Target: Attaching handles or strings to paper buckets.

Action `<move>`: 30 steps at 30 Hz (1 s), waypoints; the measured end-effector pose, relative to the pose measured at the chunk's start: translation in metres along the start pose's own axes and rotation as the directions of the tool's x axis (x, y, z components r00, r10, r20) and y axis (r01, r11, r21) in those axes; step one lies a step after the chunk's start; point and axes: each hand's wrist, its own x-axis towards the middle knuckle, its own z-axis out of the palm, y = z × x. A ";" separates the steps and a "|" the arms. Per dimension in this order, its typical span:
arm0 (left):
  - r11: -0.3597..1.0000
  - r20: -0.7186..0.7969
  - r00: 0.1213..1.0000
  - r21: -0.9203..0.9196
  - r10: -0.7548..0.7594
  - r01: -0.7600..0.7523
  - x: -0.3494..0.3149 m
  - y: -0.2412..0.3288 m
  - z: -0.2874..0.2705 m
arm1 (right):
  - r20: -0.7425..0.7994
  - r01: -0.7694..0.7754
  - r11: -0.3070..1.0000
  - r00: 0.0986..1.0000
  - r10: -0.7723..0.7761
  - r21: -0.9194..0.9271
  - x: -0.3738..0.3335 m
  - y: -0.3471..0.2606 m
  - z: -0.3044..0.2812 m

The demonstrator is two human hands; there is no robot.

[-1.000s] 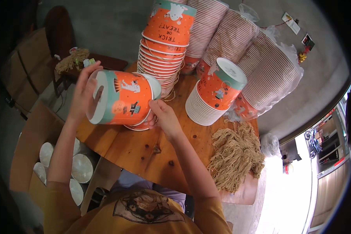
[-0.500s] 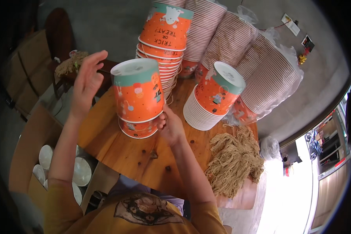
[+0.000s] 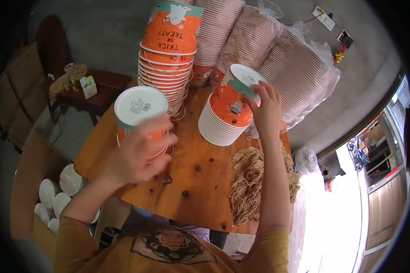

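An upside-down orange paper bucket (image 3: 142,107) with a green band and white base stands on a short stack at the left of the table. My left hand (image 3: 139,152), smeared by motion, is in front of it with fingers spread, holding nothing that I can see. To the right, another orange paper bucket (image 3: 230,102) tops a nested stack (image 3: 221,125) whose white rims show below. My right hand (image 3: 266,109) bends around that bucket's upper right side, thumb on the near face and fingers by the base edge. Beige string bundles (image 3: 248,182) lie below my right forearm.
A tall stack of orange buckets (image 3: 168,38) with string loops stands at the back of the wooden table (image 3: 187,173). Plastic-wrapped bucket stacks (image 3: 300,82) lean behind. At lower left, a cardboard box (image 3: 41,150) holds several white-bottomed buckets. A dark bench (image 3: 109,82) carries more string.
My right hand has left the left bucket and moved right to the bucket on the other stack. My left hand has come down in front of the left bucket. The view has shifted slightly.
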 end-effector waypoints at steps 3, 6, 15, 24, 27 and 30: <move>0.991 0.088 0.995 -0.132 0.038 -0.026 -0.003 0.005 0.043 | 0.225 -0.201 0.967 0.961 0.163 0.159 0.014 -0.008 -0.007; 0.972 0.171 0.982 -0.202 -0.082 0.116 -0.011 -0.012 0.085 | 0.198 -0.208 0.961 0.965 0.171 0.184 0.018 -0.014 -0.010; 0.855 0.105 0.950 -0.415 -0.294 0.310 0.054 -0.036 0.140 | -0.103 -0.117 0.956 0.983 0.149 0.270 0.054 -0.010 -0.067; 0.562 -0.165 0.918 -0.824 -0.360 0.073 0.115 0.030 0.148 | -0.048 -0.355 0.554 0.811 0.584 0.753 -0.033 -0.017 -0.125; 0.775 -0.098 0.962 -0.616 -0.256 0.143 0.094 0.042 0.117 | 0.155 -0.576 0.614 0.785 0.600 0.539 -0.112 -0.002 -0.127; 0.952 -0.063 0.998 -0.307 -0.024 0.004 0.070 0.046 0.096 | 0.421 -0.483 0.853 0.828 0.371 0.197 -0.176 0.000 -0.113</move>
